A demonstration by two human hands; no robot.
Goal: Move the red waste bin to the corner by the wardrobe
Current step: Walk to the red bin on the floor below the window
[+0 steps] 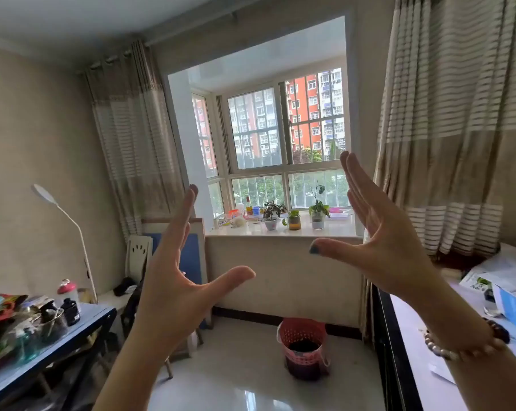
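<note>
Head view: both hands, left and right, are being held up spread wide and empty, above the red perforated plastic waste bin on the glossy tiled floor.

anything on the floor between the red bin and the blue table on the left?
Mostly bare glossy floor in the head view. Beside the blue table, chair legs stand on it. The red waste bin sits apart, below the window wall.
</note>
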